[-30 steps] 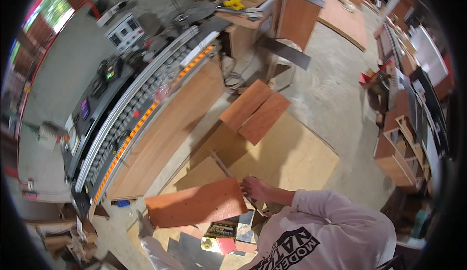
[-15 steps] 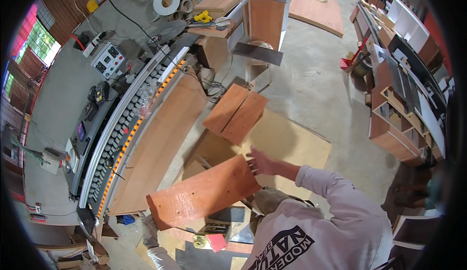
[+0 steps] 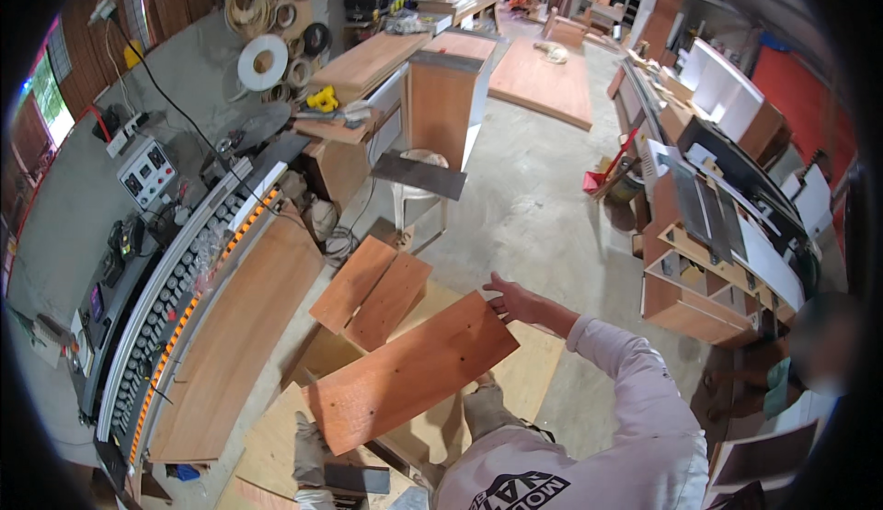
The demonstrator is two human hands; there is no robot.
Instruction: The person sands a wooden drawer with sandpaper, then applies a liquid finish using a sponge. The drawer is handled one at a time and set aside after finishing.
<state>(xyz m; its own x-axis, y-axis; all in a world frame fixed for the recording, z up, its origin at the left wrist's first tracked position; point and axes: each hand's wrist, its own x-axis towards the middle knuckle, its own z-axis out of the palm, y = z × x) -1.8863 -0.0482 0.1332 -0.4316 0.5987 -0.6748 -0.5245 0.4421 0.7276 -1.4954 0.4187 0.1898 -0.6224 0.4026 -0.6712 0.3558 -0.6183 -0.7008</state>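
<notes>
A reddish-brown wooden board (image 3: 409,372) with several dark holes is held slanting in front of me. My right hand (image 3: 520,306) grips its far right end, with the index finger stretched past the corner. My left hand (image 3: 310,447), looking grey as if gloved, holds the near left end; the board hides part of its fingers. Just beyond lie two smaller reddish-brown panels (image 3: 370,291) side by side, on top of a pale plywood piece (image 3: 533,363). Dark flat pieces (image 3: 357,480) lie beneath the board near my left forearm.
A long edge-banding machine with rollers (image 3: 175,312) runs along the left, a wide wooden panel (image 3: 225,354) against it. A plastic chair (image 3: 414,199) bearing a dark board stands ahead. Wooden cabinets (image 3: 685,294) line the right side. Another person (image 3: 777,386) is at the lower right.
The board has moved right and away from me, with both hands on it. The view has turned up and to the right, bringing more of the far workshop and the other person into sight.
</notes>
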